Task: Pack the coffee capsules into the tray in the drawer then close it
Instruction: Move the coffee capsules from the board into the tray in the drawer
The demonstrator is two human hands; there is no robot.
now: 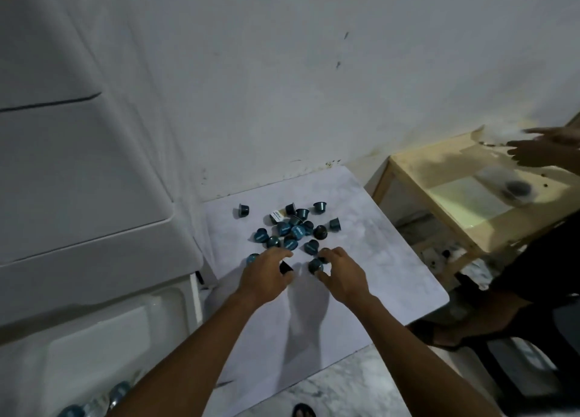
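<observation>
Both my arms reach over the pale bench, where teal coffee capsules lie scattered near the wall. My left hand curls around a dark capsule; my right hand pinches another capsule at the pile's near edge. Another person's hand hovers over a wooden side table.

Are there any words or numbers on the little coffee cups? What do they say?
No text here can be read for sure.
Teal capsule lids: pale lettering shows, too small and blurred to read.
White label among the capsules: dark print, too blurred to read.
Wall and table: no writing visible.
</observation>
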